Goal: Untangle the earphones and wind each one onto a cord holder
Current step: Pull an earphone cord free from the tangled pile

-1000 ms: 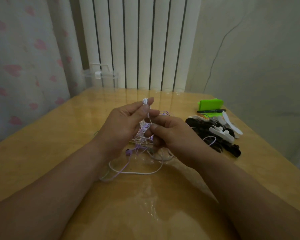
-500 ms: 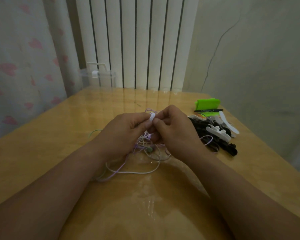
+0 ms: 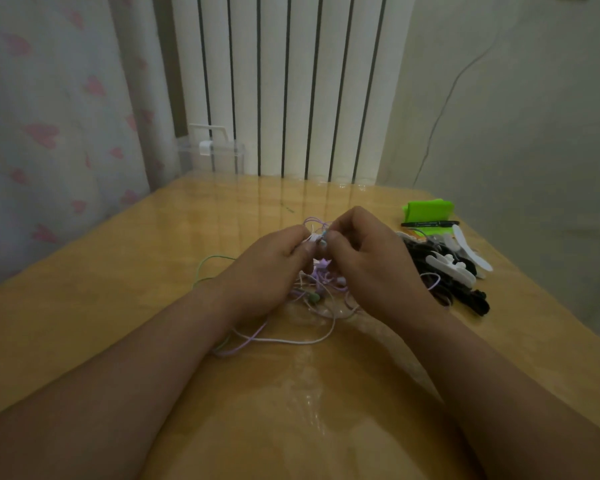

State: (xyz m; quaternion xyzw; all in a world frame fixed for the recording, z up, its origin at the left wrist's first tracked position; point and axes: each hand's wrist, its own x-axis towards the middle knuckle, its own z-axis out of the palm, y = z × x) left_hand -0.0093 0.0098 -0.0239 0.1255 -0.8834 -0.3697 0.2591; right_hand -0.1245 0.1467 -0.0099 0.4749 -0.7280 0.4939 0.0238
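While left hand (image 3: pixel 267 268), right hand (image 3: pixel 371 261) pinch earphones (image 3: pixel 317 289), holders (image 3: pixel 447 271) near edge (image 3: pixel 527 282)

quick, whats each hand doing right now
left hand: pinches the earphone tangle at its top.
right hand: pinches the earphone tangle too.

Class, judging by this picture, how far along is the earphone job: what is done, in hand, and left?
Done: nothing that shows; the holders lie piled at the right, none plainly wound. In hand: left hand and right hand pinch cords at the top of the tangle, which lies knotted on the table. Left: freeing each earphone, then winding all.
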